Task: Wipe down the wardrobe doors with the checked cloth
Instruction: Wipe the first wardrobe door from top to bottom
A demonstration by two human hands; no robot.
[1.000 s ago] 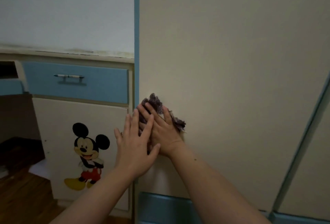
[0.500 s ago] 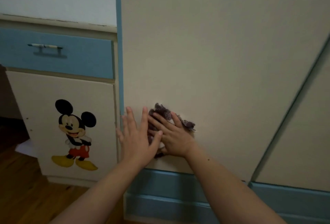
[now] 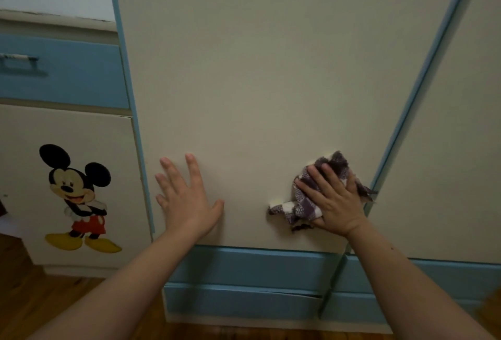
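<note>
A cream wardrobe door [image 3: 257,82] with blue edging fills the middle of the view. My right hand [image 3: 334,201] presses the crumpled purple-and-white checked cloth [image 3: 301,204] flat against the door's lower right part, close to the blue strip that divides it from the second door [image 3: 455,150]. My left hand [image 3: 185,198] lies flat on the same door near its lower left edge, fingers spread, holding nothing. The two hands are well apart.
A low cabinet [image 3: 27,150] with a cartoon mouse sticker [image 3: 78,196] and a blue drawer [image 3: 67,76] with a handle stands to the left. A blue plinth [image 3: 244,285] runs under the doors. Wooden floor [image 3: 32,299] lies below.
My right hand has slid the cloth to the right across the door, away from my left hand, which stays near the left edge. The view has shifted down and right.
</note>
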